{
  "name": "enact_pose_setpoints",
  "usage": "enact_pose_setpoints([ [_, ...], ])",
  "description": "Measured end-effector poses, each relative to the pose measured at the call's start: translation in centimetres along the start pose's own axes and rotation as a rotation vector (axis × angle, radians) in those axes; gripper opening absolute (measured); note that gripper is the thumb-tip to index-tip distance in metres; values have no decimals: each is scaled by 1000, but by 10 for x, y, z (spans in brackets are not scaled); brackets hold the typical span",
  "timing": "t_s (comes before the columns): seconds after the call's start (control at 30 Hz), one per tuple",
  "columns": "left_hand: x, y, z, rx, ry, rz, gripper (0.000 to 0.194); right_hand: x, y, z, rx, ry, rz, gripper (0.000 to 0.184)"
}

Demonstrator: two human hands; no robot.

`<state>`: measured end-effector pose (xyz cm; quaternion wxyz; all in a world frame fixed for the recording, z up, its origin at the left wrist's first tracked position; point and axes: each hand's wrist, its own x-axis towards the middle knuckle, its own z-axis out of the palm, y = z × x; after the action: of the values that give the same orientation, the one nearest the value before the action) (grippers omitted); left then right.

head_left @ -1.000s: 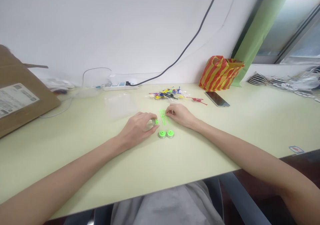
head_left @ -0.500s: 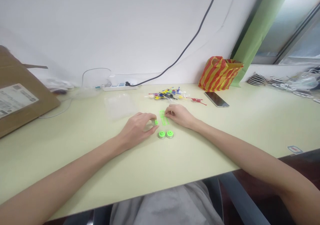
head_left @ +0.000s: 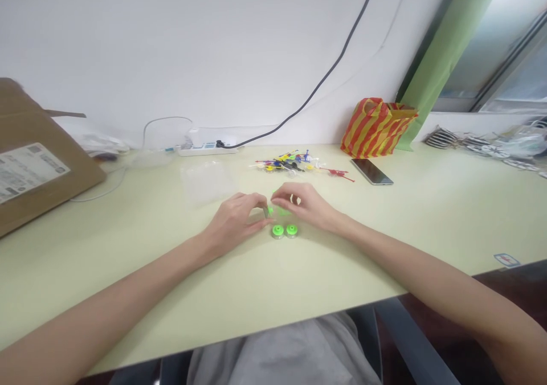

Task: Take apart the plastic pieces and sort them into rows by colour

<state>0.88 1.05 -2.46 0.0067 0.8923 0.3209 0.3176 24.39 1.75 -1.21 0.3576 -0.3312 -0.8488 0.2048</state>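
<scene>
My left hand [head_left: 237,217] pinches a small green wheel [head_left: 270,210] with a clear rim, tilted on edge between thumb and fingers. Just to its right, my right hand [head_left: 305,203] is closed with thumb and fingertips together, close to the wheel; whatever it grips is too small to make out. Bright green thin plastic parts [head_left: 282,209] lie under the right hand and are mostly hidden by it. Two more green wheels with clear rims, a left one [head_left: 277,230] and a right one [head_left: 292,230], rest side by side on the table in front of the hands.
Behind the hands lies a pile of coloured plastic pieces [head_left: 288,162]. A clear plastic bag [head_left: 207,181] lies left of it. A phone [head_left: 372,171] and a striped bag [head_left: 378,127] are at right. A power strip [head_left: 207,150] and a cardboard box [head_left: 38,163] stand at left.
My right hand has moved left and slightly toward me, from the thin green parts to beside the wheel in my left hand. The left hand has stayed nearly in place.
</scene>
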Motion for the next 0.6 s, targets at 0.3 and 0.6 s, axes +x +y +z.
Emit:
enact_pose_setpoints([
  [0.3,-1,1,-1,-17,48,38,35,-6,-20,6,231,-8,-22,12],
  [0.6,-4,1,2,-74,24,-14,33,0,-15,-2,137,-33,-9,13],
])
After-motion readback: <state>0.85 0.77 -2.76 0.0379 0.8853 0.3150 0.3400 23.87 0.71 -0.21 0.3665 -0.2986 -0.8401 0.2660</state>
